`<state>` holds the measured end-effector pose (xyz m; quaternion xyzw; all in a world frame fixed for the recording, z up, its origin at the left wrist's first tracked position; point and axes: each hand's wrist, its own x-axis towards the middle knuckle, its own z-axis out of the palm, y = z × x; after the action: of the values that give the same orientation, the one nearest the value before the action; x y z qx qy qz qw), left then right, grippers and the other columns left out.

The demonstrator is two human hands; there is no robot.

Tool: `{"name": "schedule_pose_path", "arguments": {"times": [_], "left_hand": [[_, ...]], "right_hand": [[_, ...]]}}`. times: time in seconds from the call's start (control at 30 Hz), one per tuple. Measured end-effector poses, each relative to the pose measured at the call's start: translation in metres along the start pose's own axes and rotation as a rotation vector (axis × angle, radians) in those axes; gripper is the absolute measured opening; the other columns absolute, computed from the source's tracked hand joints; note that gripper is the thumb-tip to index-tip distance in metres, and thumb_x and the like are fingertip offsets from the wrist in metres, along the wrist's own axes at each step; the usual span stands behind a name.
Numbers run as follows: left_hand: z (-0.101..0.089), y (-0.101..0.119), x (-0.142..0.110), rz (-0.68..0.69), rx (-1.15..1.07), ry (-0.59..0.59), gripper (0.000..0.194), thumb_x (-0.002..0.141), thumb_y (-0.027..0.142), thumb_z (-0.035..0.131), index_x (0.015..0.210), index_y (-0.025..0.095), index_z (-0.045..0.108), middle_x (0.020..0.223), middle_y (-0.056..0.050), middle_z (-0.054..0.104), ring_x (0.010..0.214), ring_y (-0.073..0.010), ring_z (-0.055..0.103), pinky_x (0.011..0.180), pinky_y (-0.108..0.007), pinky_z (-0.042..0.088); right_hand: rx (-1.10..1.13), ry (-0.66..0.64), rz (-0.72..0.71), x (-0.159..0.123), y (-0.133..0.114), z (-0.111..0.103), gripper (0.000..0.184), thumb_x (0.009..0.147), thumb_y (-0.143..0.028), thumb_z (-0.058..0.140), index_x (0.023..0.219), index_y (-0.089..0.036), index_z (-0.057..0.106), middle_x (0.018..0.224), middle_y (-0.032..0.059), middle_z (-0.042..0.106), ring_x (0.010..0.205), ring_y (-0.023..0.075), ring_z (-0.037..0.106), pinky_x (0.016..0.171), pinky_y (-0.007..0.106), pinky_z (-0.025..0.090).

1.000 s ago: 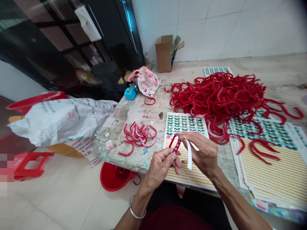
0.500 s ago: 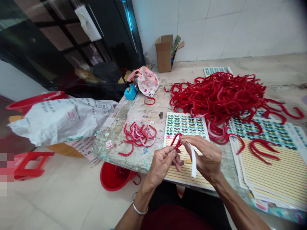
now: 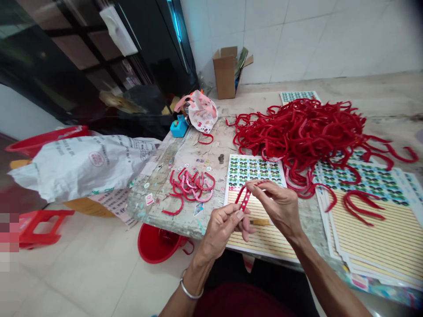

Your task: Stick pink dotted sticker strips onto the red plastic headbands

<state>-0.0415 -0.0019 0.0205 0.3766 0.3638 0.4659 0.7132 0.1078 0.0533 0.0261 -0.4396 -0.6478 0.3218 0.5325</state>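
Both my hands hold one curved red plastic band (image 3: 243,198) over the near table edge. My left hand (image 3: 222,229) pinches its lower end, and a patterned strip runs along its face. My right hand (image 3: 276,206) is closed on its upper part, fingertips pressing the top. Under my hands lies a sticker sheet (image 3: 254,171) with green dots above and yellow stripes below. A big heap of red bands (image 3: 307,132) fills the table's far right. A small pile of bands (image 3: 191,184) lies to the left.
More striped sticker sheets (image 3: 380,229) lie at the right. A cardboard box (image 3: 226,72) stands by the tiled wall. A blue tape holder (image 3: 179,127) and a printed bag (image 3: 201,112) sit at the back left. A red basin (image 3: 157,244) and white sack (image 3: 82,165) are below, left.
The white backing strip that hung from my right hand is gone from view. My right hand has moved up onto the top of the band; my left hand has kept its pinch.
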Motion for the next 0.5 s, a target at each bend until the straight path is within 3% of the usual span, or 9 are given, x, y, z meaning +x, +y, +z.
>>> {"name": "schedule_pose_path", "arguments": {"times": [0.23,0.37,0.5], "left_hand": [[-0.004,0.002,-0.004,-0.044,-0.075,-0.059,0.018,0.089,0.024,0.048,0.092,0.011,0.061,0.064,0.002,0.055,0.044,-0.0049,0.05,0.07,-0.035,0.053],[-0.003,0.006,-0.005,-0.063,-0.011,-0.047,0.019,0.089,0.026,0.049,0.092,0.011,0.06,0.064,0.001,0.055,0.048,-0.0081,0.053,0.067,-0.032,0.049],[0.006,0.018,-0.001,0.004,0.135,-0.017,0.022,0.089,0.028,0.049,0.097,0.011,0.061,0.075,-0.005,0.061,0.07,-0.0148,0.057,0.075,-0.03,0.044]], "right_hand": [[0.122,-0.092,0.167,0.003,0.004,0.0,0.012,0.081,-0.028,0.064,0.075,-0.02,0.071,0.085,0.0037,0.073,0.08,0.0202,0.067,0.064,0.028,0.054],[0.079,-0.09,0.083,0.003,0.005,-0.002,0.011,0.08,-0.026,0.064,0.076,-0.02,0.072,0.083,0.0045,0.073,0.077,0.0199,0.067,0.065,0.029,0.054],[0.014,-0.088,-0.061,0.0,0.001,-0.002,0.01,0.082,-0.022,0.062,0.079,-0.02,0.072,0.085,0.0057,0.073,0.078,0.0205,0.067,0.07,0.033,0.055]]}}
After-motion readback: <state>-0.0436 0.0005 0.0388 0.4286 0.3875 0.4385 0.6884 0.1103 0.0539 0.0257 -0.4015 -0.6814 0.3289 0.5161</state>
